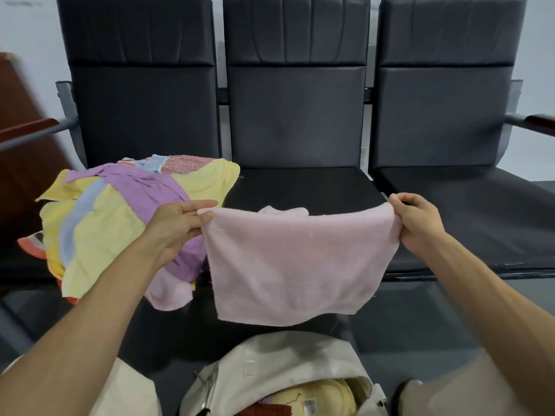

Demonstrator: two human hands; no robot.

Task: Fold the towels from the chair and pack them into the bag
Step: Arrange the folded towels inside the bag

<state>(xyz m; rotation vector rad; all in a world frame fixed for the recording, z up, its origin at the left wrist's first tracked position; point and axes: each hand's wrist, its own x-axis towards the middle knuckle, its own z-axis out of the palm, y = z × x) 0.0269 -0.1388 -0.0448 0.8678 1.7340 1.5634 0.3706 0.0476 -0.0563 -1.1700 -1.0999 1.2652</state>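
item: towel [294,265], pink. hangs in the air between both hands, in front of the middle seat [300,187] and above the bag [285,358]. a second pink layer peeks up behind its top edge, so it looks already doubled.

hands: left hand [180,223] pinches the upper left corner between thumb and nearly straight fingers. right hand [417,223] has its fingers curled round the upper right corner. neither holds anything else.

stock: pile [120,217] of yellow, purple, blue and pink towels on the left seat, spilling over its front edge. the bag already holds some yellow cloth and something dark red.

risks, as judged:
- the left pinch looks light; a tug could free that corner and drop the towel askew.
- the back layer sits uneven, so the next fold may come out crooked.
- the overhanging pile could slide to the floor [420,325] if brushed by the left arm.
- the bag's mouth is slumped under its flap, so a folded towel may catch there and open up.

setting: a row of three dark padded seats on a grey metal frame with wood-topped armrests. pale wall behind, dark grey floor, a red-brown wooden panel at far left.
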